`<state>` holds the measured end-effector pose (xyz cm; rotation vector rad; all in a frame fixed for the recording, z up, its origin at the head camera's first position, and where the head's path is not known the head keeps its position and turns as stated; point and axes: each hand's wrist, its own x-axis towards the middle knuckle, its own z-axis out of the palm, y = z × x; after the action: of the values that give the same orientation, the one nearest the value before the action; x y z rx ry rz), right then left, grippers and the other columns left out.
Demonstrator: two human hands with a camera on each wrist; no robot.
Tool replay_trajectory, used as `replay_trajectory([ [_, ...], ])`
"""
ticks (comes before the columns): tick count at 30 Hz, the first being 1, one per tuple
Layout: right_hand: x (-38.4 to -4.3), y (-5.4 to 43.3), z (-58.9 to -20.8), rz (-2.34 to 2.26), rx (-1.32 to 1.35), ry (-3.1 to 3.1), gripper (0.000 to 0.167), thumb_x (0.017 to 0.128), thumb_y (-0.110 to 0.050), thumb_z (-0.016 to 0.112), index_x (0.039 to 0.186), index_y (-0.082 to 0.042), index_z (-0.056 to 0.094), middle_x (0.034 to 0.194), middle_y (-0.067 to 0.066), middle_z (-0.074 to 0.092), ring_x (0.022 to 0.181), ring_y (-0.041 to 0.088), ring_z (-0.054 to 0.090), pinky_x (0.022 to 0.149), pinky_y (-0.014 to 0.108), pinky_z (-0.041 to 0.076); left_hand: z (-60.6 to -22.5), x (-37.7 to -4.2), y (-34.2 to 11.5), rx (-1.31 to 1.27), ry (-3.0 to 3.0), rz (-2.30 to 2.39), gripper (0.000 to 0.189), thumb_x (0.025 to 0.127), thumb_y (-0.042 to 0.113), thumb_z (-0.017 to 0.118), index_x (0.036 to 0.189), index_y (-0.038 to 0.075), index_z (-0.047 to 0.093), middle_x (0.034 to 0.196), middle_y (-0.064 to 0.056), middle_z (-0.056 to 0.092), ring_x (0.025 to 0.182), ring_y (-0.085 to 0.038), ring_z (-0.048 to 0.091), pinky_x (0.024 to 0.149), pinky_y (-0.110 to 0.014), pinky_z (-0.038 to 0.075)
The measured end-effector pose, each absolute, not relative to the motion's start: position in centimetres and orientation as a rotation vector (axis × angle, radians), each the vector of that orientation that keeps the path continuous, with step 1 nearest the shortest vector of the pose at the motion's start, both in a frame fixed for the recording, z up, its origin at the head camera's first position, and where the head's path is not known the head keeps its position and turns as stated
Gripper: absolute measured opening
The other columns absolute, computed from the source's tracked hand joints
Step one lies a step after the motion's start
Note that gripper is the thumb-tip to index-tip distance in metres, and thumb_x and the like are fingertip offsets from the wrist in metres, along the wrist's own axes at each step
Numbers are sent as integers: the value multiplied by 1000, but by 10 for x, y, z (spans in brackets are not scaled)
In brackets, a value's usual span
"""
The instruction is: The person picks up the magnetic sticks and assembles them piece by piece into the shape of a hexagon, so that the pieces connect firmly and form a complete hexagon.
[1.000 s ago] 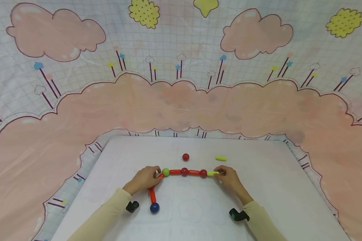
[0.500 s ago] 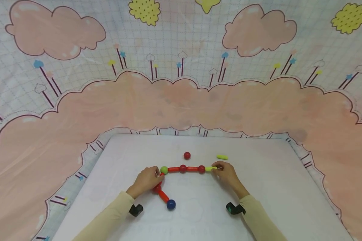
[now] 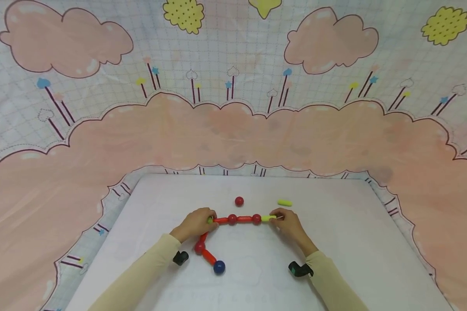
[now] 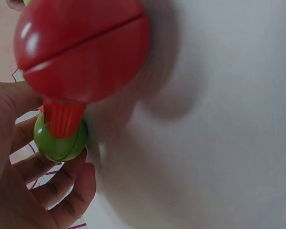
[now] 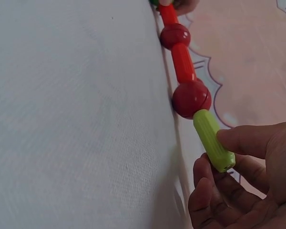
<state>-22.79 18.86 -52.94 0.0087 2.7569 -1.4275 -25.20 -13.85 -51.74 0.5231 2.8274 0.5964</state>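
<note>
Red balls and red rods form a linked chain with a green ball (image 4: 57, 145), a blue ball (image 3: 219, 267) and a yellow-green rod (image 5: 210, 138). My left hand (image 3: 194, 223) grips the chain at the green ball, where it bends; the fingers mostly cover that ball in the head view. From there one arm runs toward me through a red ball (image 3: 199, 247) to the blue ball at its end. The other goes straight right, via a red rod (image 3: 244, 219), to the yellow-green rod. My right hand (image 3: 290, 224) pinches that end rod between thumb and fingers.
A loose red ball (image 3: 239, 201) and a loose yellow-green rod (image 3: 285, 202) lie on the white table (image 3: 334, 224) beyond the chain. Black wrist cameras (image 3: 300, 269) stick out from both sleeves. Behind the table hangs a patterned cloth (image 3: 233, 134).
The chain arm ending in the blue ball has swung to the right. My left hand has shifted right onto the green ball. The right hand keeps its pinch on the yellow-green rod.
</note>
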Motion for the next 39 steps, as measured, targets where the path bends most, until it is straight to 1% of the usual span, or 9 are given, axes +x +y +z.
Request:
replay_trajectory([
  [5,-227,184,-530,-1436,-56,2784,16,86,-9,72,101,-5,71,97,12,69,77,15,62,61,25,50,-516,-248,-138,476,2859,614,26,87,34,73,104,14,69,84,1,59,74,-15,51,62,-28,42],
  [10,-228,176,-533,-1425,-33,2752,15,86,-9,73,101,-7,71,100,10,70,82,17,62,65,25,51,-517,-241,-138,370,2882,638,27,87,33,73,103,12,69,80,1,59,70,-15,51,60,-28,41],
  [17,-225,166,-532,-1372,-31,2749,15,86,-7,73,101,-8,70,102,9,70,84,16,62,63,24,51,-521,-224,-138,312,2913,652,23,86,32,73,97,12,68,67,2,55,58,-14,50,54,-26,39],
  [23,-224,162,-532,-1390,-35,2734,16,84,-4,73,100,-8,70,103,8,71,83,16,62,61,26,52,-522,-211,-140,313,2915,684,21,85,32,74,88,13,65,63,3,53,56,-13,49,52,-26,39],
  [25,-225,161,-533,-1394,-41,2731,17,84,-4,74,99,-9,70,103,7,71,84,16,63,62,26,53,-521,-209,-140,300,2938,673,23,85,34,73,88,13,65,66,2,55,58,-13,49,53,-27,39],
  [27,-226,161,-534,-1389,-44,2733,16,84,-5,74,99,-10,70,103,6,71,86,17,64,64,27,54,-517,-210,-140,283,2967,663,27,85,37,73,93,13,66,74,2,58,63,-14,51,57,-28,43],
  [32,-228,160,-536,-1357,-51,2752,16,84,-7,75,98,-12,70,102,4,71,91,18,65,74,31,56,-502,-220,-130,322,2988,727,34,88,40,71,110,15,66,100,-2,64,84,-16,57,75,-35,53],
  [35,-229,159,-536,-1348,-52,2758,16,83,-7,76,97,-12,70,101,4,71,90,18,65,76,32,56,-493,-225,-118,438,2948,781,32,90,35,70,113,14,66,104,-4,65,89,-17,57,79,-37,54],
  [39,-228,158,-533,-1353,-51,2751,17,83,-6,75,98,-11,71,101,5,70,88,17,63,75,31,55,-489,-231,-98,604,2860,843,32,91,31,69,117,12,65,109,-6,66,95,-19,59,83,-38,53],
])
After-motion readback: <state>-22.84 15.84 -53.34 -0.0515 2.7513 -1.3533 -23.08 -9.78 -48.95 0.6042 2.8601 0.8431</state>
